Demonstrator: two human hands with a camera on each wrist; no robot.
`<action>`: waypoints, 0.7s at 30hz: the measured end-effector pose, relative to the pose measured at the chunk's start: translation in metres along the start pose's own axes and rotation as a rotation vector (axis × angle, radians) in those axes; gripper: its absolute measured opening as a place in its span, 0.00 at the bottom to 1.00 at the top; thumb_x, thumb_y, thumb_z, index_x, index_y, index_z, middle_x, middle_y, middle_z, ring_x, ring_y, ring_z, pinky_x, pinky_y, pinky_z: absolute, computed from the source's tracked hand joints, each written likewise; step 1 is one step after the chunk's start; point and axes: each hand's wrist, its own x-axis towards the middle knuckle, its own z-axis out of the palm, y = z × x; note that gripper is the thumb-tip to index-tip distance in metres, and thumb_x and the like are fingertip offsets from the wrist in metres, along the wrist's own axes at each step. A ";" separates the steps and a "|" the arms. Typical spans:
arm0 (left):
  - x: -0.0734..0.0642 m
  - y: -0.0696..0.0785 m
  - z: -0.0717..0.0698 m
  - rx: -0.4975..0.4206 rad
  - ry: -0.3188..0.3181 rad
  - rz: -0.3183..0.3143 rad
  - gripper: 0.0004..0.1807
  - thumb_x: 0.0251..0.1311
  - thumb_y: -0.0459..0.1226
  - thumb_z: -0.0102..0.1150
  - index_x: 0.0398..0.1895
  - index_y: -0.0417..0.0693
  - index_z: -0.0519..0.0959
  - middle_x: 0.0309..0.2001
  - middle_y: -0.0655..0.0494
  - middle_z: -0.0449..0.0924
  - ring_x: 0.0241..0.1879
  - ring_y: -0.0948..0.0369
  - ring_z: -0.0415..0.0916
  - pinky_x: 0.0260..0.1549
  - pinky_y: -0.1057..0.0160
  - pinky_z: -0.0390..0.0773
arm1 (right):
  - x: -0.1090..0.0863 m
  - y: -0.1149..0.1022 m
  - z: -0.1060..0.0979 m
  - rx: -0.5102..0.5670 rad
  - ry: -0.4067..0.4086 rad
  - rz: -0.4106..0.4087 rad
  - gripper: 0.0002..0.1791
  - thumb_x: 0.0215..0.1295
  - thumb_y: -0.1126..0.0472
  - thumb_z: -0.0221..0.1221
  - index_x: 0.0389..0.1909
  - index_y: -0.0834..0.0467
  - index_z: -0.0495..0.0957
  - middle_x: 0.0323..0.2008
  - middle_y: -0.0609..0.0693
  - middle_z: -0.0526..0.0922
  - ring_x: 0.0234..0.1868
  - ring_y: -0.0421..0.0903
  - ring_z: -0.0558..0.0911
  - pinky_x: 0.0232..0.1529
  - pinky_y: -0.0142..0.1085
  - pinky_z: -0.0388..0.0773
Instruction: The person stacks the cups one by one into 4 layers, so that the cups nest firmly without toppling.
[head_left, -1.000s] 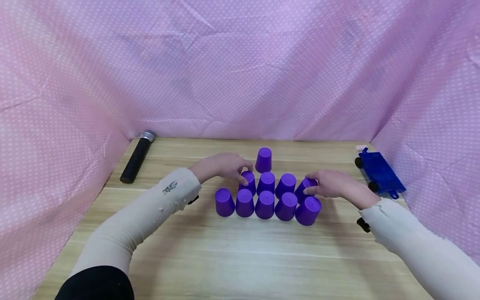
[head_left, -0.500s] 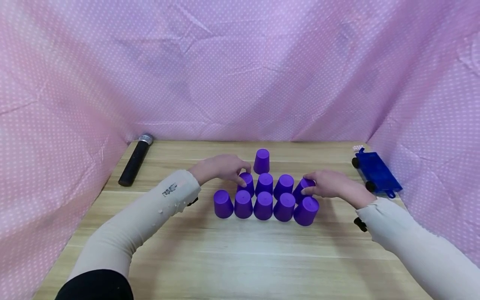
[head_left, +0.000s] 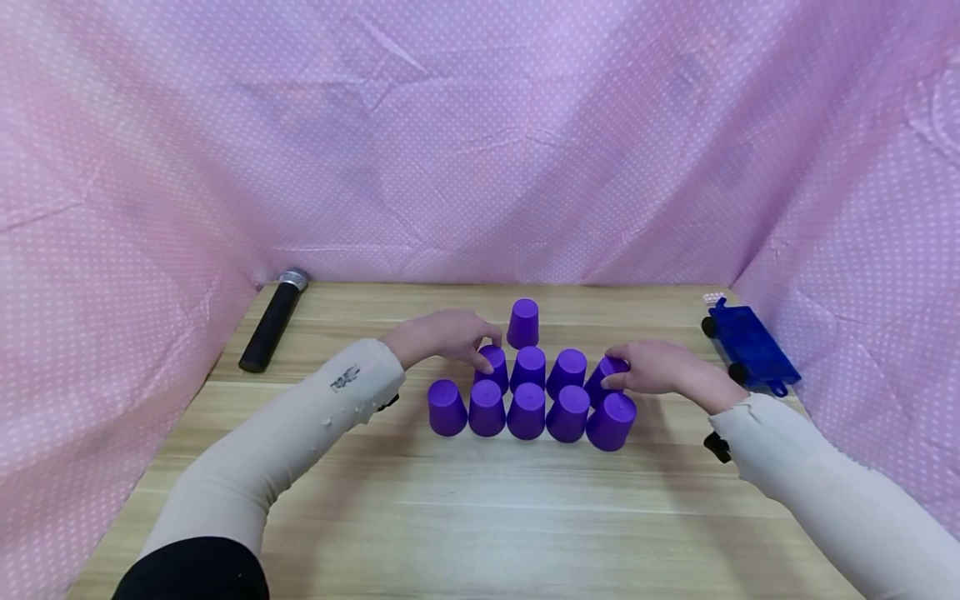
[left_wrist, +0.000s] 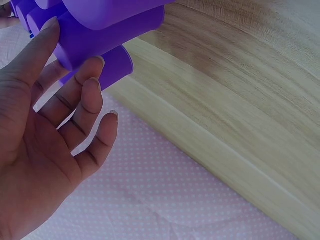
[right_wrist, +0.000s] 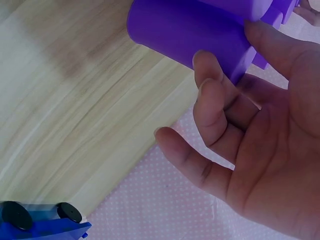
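Note:
Several purple cups stand upside down in two rows, the front row (head_left: 527,412) close against the row behind it. My left hand (head_left: 453,335) pinches the cup at the left end of the back row (head_left: 491,367) between thumb and fingers. At that row's right end, my right hand (head_left: 651,367) pinches another cup (head_left: 604,379), its other fingers loosely bent. Both wrist views show thumb and fingertips at the held cups, the left one (left_wrist: 105,37) and the right one (right_wrist: 185,37). A single purple cup (head_left: 523,324) stands behind the rows.
A black microphone (head_left: 273,323) with a silver head lies at the table's back left. Toward the back right sits a blue toy cart (head_left: 753,346) with black wheels. Pink dotted cloth (head_left: 480,150) hangs around the wooden table (head_left: 480,517).
Both hands keep their hold on the same two cups, and the cups stand as before. Only the head view has shifted slightly.

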 end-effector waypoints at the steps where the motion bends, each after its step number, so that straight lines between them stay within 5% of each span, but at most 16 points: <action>1: 0.001 0.000 0.000 0.000 -0.001 0.000 0.25 0.60 0.55 0.67 0.56 0.55 0.79 0.35 0.57 0.81 0.35 0.60 0.77 0.35 0.60 0.76 | 0.001 0.000 0.000 0.002 -0.003 -0.002 0.34 0.67 0.44 0.60 0.64 0.66 0.74 0.59 0.65 0.80 0.61 0.66 0.77 0.60 0.61 0.72; 9: 0.001 0.000 0.001 0.015 -0.001 -0.005 0.26 0.60 0.55 0.67 0.57 0.55 0.79 0.35 0.56 0.82 0.35 0.60 0.77 0.37 0.59 0.77 | 0.003 0.006 -0.010 -0.026 -0.002 -0.017 0.28 0.65 0.44 0.62 0.56 0.61 0.79 0.47 0.57 0.86 0.52 0.60 0.83 0.53 0.58 0.77; 16: 0.001 0.003 -0.001 0.021 -0.004 -0.003 0.25 0.60 0.55 0.67 0.56 0.54 0.79 0.36 0.55 0.83 0.36 0.60 0.77 0.37 0.59 0.77 | 0.010 0.008 -0.031 -0.059 0.015 0.035 0.34 0.67 0.42 0.59 0.63 0.65 0.75 0.59 0.65 0.80 0.61 0.68 0.77 0.58 0.63 0.73; 21: 0.000 0.003 -0.002 0.030 -0.009 -0.003 0.25 0.60 0.55 0.66 0.56 0.54 0.78 0.36 0.56 0.83 0.35 0.60 0.77 0.36 0.60 0.77 | 0.026 0.005 -0.043 -0.055 0.013 0.037 0.32 0.68 0.44 0.59 0.61 0.65 0.75 0.52 0.62 0.84 0.55 0.63 0.81 0.55 0.60 0.75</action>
